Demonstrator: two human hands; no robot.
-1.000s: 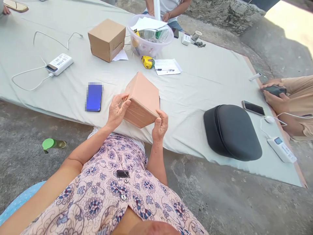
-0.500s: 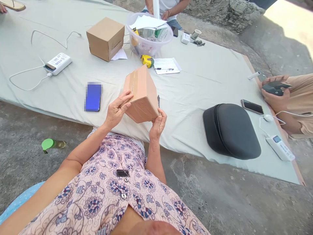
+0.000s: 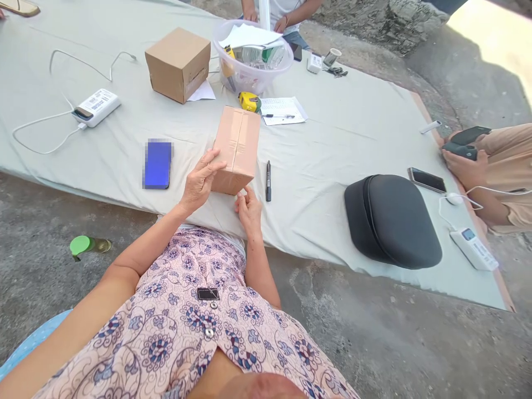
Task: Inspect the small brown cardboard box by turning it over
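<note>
A small taped cardboard box [image 3: 238, 141] sits in front of me, its seam side up. My left hand [image 3: 201, 180] grips its left side, thumb and fingers lying over the near top edge. Close to the box's near lower corner, my right hand [image 3: 249, 212] has its fingers curled in against it; the fingertips are partly hidden. A black marker [image 3: 268, 181] lies just right of the box. Left of my hands is a phone [image 3: 158, 164] with a blurred blue screen. Beyond the box are a yellow tape measure [image 3: 249, 102] and a paper sheet [image 3: 286, 110] with a pen on it.
A larger cardboard box [image 3: 177, 66] and a plastic basket [image 3: 253, 80] stand farther back. A black case [image 3: 393, 221] sits at the right, near a phone [image 3: 427, 180] and a white power bank [image 3: 474, 249]. Another person's hands [image 3: 467, 158] hold a dark device at the right edge.
The box has turned from a tilted pose to seam side up and come down lower. My right hand has shifted left along its near edge, uncovering the marker.
</note>
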